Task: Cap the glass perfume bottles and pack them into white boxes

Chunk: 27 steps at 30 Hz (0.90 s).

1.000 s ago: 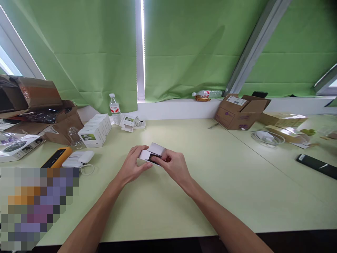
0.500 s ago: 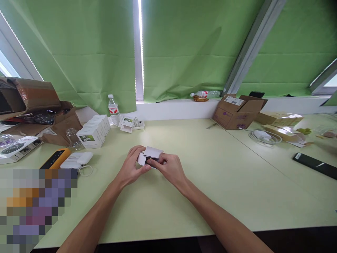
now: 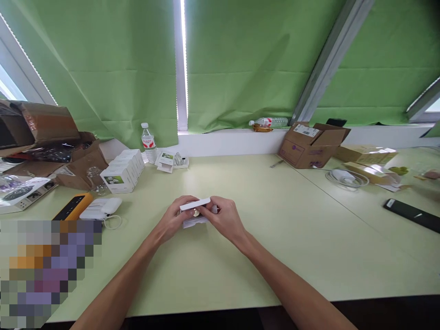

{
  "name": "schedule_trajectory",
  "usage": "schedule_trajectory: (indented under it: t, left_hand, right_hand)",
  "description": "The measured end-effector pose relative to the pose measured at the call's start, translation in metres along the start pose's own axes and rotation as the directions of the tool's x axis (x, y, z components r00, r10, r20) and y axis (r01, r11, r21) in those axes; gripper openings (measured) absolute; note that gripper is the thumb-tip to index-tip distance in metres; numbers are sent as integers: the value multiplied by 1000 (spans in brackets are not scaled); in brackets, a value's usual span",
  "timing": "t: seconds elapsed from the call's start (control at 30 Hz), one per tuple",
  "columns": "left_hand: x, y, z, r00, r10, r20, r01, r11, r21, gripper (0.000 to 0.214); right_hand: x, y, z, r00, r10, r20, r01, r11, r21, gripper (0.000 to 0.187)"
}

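Between my two hands, just above the middle of the table (image 3: 220, 266), is a small white cardboard box (image 3: 195, 205) with its flap lifted. My left hand (image 3: 176, 215) wraps the box's left side, thumb across the front. Gripping the right side is my right hand (image 3: 223, 214), its thumb and fingers at the opening. A small round gold-coloured thing (image 3: 196, 212) shows between the two thumbs under the flap; its kind is unclear. My fingers hide much of the box.
At the left stand a row of white boxes (image 3: 118, 179), a water bottle (image 3: 148, 143), a white charger with cable (image 3: 100, 208) and an orange-black device (image 3: 73, 207). Toward the right are a brown carton (image 3: 309, 146), a coiled white cable (image 3: 346, 178) and a black flat case (image 3: 415, 215).
The box has tilted in my hands, its flap now seen nearly edge-on. My left thumb has moved in toward the opening, and the round gold-coloured thing has come into view.
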State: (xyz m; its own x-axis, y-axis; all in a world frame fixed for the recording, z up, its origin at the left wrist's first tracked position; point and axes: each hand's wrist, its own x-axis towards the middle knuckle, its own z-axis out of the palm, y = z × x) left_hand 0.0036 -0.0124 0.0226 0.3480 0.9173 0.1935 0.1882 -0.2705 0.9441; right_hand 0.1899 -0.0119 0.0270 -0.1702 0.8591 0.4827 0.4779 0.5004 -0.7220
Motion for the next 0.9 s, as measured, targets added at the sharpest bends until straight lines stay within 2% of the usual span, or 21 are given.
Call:
schedule_trajectory:
  t: [0.1, 0.3, 0.4, 0.53, 0.63, 0.77, 0.9]
  left_hand:
    - [0, -1, -6, 998, -18, 63, 23, 996, -85, 35]
    - [3, -3, -11, 996, -81, 41, 88, 965, -246, 37]
    - [5, -4, -9, 997, -78, -10, 70, 940, -334, 35]
    - [8, -6, -7, 996, -69, -59, 39, 916, -399, 31]
    - [10, -8, -8, 988, -77, -131, 20, 921, -390, 28]
    - [9, -6, -9, 971, -66, -231, 4, 966, -258, 31]
    - [5, 0, -6, 973, 33, -228, -67, 987, -144, 42]
  right_hand:
    - [1, -1, -5, 999, 34, 5, -35, 995, 92, 34]
    - [4, 2, -13, 991, 126, 49, -135, 942, 308, 31]
    - [5, 2, -14, 993, 96, 62, -109, 954, 280, 34]
    - [6, 0, -15, 999, -6, 44, -1, 984, 176, 31]
    - [7, -1, -16, 997, -64, 47, 56, 987, 148, 26]
    - [7, 1, -14, 997, -29, 76, 14, 981, 196, 25]
    - [8, 4, -10, 998, -7, 61, -5, 982, 189, 25]
